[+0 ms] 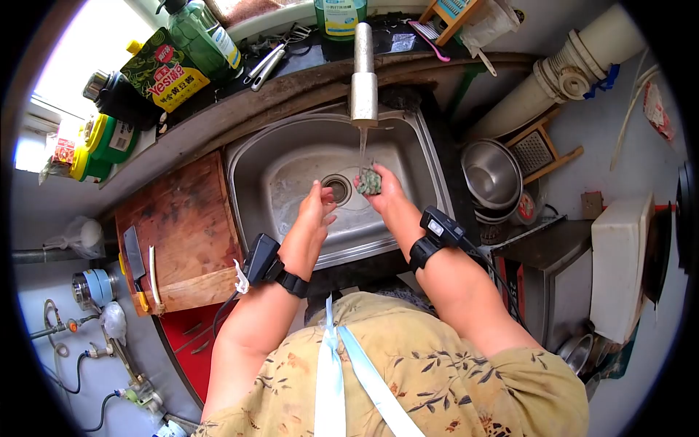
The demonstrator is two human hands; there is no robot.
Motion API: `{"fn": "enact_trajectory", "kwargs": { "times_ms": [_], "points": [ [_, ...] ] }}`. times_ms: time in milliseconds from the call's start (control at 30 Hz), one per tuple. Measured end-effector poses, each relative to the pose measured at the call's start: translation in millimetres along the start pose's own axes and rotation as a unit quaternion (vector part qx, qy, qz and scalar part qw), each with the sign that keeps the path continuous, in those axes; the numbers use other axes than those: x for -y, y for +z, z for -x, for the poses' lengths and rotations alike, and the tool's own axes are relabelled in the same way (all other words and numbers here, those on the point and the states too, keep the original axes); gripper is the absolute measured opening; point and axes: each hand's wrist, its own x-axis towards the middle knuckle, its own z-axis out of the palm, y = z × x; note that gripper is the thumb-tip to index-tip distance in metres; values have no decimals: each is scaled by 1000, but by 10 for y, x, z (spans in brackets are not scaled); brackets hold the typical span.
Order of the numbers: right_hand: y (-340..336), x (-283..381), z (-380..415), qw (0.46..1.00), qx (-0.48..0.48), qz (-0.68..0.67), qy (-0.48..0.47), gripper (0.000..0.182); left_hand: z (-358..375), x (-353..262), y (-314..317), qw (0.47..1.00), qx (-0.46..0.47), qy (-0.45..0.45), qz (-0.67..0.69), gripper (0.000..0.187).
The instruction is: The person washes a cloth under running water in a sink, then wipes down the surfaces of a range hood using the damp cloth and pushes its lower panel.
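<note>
Right hand (386,195) closed around a green scrubbing cloth (369,181), under the tap (363,73) stream, at one o'clock from the sink (291,156) drain (338,188). Left hand (314,215) open, empty, at seven o'clock from the drain.

A small kitchen corner around your stainless steel sink basin (291,171).

You see strong daylight from the bright window (87,44) at upper left. A dark stone counter ledge (277,87) runs behind the basin. A worn wooden cutting board (182,226) lies to the left, stacked metal bowls (491,178) stand to the right, and a thick white drain pipe (575,69) crosses the pale wall.
</note>
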Motion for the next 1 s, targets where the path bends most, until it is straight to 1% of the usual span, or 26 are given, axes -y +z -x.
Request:
{"fn": "enact_trajectory", "kwargs": {
  "times_ms": [33, 67, 200, 267, 367, 500, 567, 700, 767, 900, 1000],
  "points": [
    [44, 33, -10, 1000, 27, -5, 10, 29, -20, 25, -21, 1000, -4, -16, 15, 53],
    [80, 62, -14, 998, 55, -10, 19, 32, -46, 47, -35, 1000, -4, -16, 14, 53],
    [308, 103, 103, 998, 70, -7, -2, 35, -67, 37, -71, 999, -10, -25, 29, 50],
    [350, 114, 85, 996, 88, 2, 29, 26, -87, 13, -132, 999, -7, -24, 38, 50],
    [388, 75, 114, 993, 117, 6, 35, 24, -106, -22, -213, 998, -25, -19, 52, 49],
    [331, -4, 79, 992, 122, 34, 15, 24, -99, -92, -301, 995, -55, -11, 82, 48],
    [207, -40, -82, 990, 119, 27, 64, 26, -117, -106, -367, 993, -64, 2, 96, 47],
    [107, -95, -15, 989, 128, 44, 60, 29, -142, -122, -446, 991, -71, 3, 114, 44],
    [83, -101, 23, 985, 137, 75, 67, 32, -137, -113, -464, 991, -69, 3, 115, 43],
    [123, -113, 118, 989, 116, 58, 69, 35, -142, -104, -486, 992, -63, 1, 108, 40],
    [168, -108, 120, 989, 109, 72, 70, 40, -143, -106, -481, 993, -65, -1, 102, 40]
  ]
}}
